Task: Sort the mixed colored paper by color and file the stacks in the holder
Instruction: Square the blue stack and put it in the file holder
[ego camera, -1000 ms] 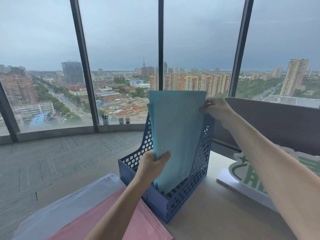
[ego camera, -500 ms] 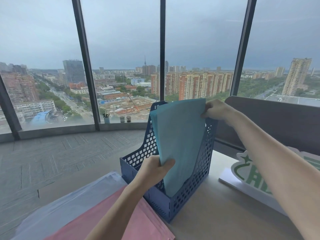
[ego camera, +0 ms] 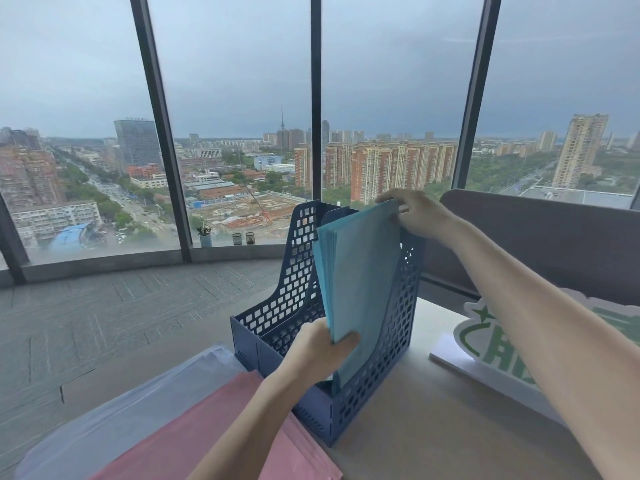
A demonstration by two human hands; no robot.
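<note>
A stack of light blue paper (ego camera: 360,282) stands on edge in the right compartment of a dark blue perforated file holder (ego camera: 394,355) on the desk. My left hand (ego camera: 318,351) grips the stack's lower near edge, thumb on its face. My right hand (ego camera: 415,213) pinches the stack's top far corner above the holder's back. The holder's left compartment shows no paper. A pink paper stack (ego camera: 221,441) lies flat on the desk at the lower left, beside a pale lavender stack (ego camera: 114,424).
A white and green cut-out sign (ego camera: 485,348) lies on the desk right of the holder. A grey partition (ego camera: 554,244) rises behind it. Floor-to-ceiling windows and grey carpet lie beyond the desk's far edge.
The blue stack has slid lower into the right compartment, both hands going down with it. The view has shifted slightly.
</note>
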